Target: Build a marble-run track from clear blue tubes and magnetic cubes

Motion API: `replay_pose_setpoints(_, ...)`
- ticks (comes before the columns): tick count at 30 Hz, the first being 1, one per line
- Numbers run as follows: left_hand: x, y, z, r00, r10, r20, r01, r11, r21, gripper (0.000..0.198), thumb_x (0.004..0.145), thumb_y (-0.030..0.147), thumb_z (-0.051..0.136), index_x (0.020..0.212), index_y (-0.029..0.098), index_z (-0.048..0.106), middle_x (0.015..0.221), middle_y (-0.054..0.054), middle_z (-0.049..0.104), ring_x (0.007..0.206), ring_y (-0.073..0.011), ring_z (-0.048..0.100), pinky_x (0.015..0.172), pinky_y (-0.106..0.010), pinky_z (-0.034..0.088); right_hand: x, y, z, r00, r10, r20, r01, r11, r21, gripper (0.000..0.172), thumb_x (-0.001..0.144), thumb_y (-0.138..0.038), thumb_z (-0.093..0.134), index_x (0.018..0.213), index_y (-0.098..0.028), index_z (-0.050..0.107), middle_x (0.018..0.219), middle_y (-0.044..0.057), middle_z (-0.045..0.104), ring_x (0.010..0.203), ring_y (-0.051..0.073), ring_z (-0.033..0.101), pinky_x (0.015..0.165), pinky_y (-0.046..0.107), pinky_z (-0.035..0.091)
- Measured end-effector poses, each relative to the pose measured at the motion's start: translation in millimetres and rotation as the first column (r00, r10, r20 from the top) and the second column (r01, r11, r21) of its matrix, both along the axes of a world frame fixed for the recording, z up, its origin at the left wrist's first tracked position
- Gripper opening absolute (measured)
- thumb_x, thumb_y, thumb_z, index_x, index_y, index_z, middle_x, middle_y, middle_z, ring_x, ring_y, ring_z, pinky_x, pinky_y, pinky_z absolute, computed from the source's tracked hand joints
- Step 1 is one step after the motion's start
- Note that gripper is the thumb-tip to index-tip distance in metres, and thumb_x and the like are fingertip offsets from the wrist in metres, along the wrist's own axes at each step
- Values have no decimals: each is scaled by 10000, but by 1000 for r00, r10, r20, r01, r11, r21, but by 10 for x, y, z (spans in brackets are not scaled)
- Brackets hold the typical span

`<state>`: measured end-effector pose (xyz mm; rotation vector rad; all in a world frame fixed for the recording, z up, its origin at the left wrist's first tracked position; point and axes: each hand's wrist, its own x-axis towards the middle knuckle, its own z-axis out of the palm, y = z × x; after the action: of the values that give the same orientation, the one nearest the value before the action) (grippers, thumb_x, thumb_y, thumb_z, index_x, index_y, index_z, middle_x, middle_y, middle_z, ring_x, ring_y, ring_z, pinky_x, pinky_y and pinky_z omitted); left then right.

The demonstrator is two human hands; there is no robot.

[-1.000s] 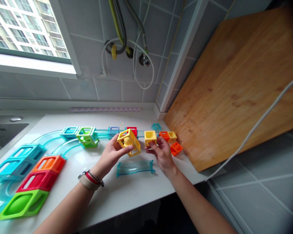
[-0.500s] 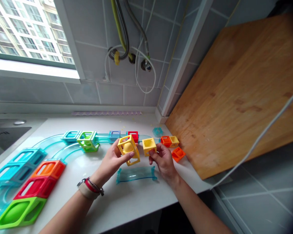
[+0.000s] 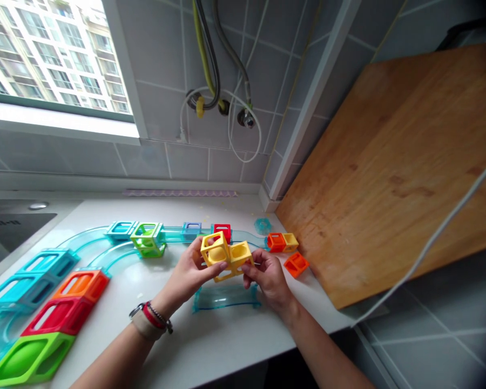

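My left hand (image 3: 193, 270) is closed round a yellow frame block (image 3: 215, 249) with a rounded piece inside. Pinched in my right hand (image 3: 269, 274) is a smaller yellow cube (image 3: 240, 253), which sits against the right side of the frame block. Both are held above the white counter (image 3: 227, 346). Just below them lies a clear teal track piece (image 3: 227, 298), partly covered by the blocks. Behind my left hand stands a red cube (image 3: 222, 231), partly hidden.
A teal track with a green cube (image 3: 148, 240) curves left to red (image 3: 56, 314), orange (image 3: 81, 285) and blue (image 3: 34, 275) blocks. Orange cubes (image 3: 296, 265) lie right of my right hand. A wooden board (image 3: 397, 173) leans at the right; a sink (image 3: 16, 227) is far left.
The two yellow blocks, apart before, now meet. My right hand has brought the smaller cube left and down against the frame block, which has tilted. The view has shifted slightly.
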<state>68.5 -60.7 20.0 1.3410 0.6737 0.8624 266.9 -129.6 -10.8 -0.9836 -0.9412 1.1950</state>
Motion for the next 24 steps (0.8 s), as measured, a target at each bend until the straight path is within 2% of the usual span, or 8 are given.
replay_pose_setpoints(9, -15, 47, -99, 1000, -7, 2, 7, 995, 101, 546, 724, 313, 862, 1115, 205, 497, 1043, -45, 676, 912, -204, 696, 783, -299, 592, 7, 19, -50, 998, 60, 10, -60, 998, -28, 419, 669, -352, 922, 764, -185, 550, 659, -35, 676, 453, 109, 627, 442, 196, 478)
replay_pose_setpoints(15, 5, 16, -109, 1000, 21, -12, -18, 985, 173, 531, 745, 354, 832, 1123, 198, 493, 1022, -45, 658, 883, -196, 678, 757, -297, 578, -2, 24, -47, 998, 48, 29, -48, 999, -5, 427, 675, -370, 919, 753, -187, 540, 619, -52, 645, 438, 105, 612, 440, 199, 476)
replay_pose_setpoints(19, 5, 32, -117, 1000, 1, 15, -4, 984, 178, 516, 767, 349, 812, 1143, 192, 496, 1079, -69, 664, 937, -213, 682, 806, -320, 575, 7, 28, -95, 997, 66, 27, -67, 998, 11, 451, 701, -458, 891, 874, -194, 569, 727, -21, 678, 473, 105, 607, 412, 189, 426)
replay_pose_setpoints(22, -12, 55, -133, 996, -21, 82, 9, 991, 135, 546, 785, 348, 804, 1196, 201, 476, 1134, -80, 663, 995, -226, 685, 843, -334, 579, 70, 24, -67, 998, -55, 17, 55, 998, -10, 458, 809, -563, 773, 1028, -199, 604, 754, -27, 639, 422, 41, 459, 367, 152, 270)
replay_pose_setpoints(24, -25, 67, -150, 995, -31, 94, 21, 993, 113, 547, 786, 352, 807, 1194, 203, 474, 1123, -77, 664, 991, -227, 688, 834, -330, 584, 187, 23, 20, 980, -196, 45, 196, 981, -8, 397, 870, -559, 708, 1014, -203, 609, 709, -56, 575, 412, 20, 346, 377, 149, 209)
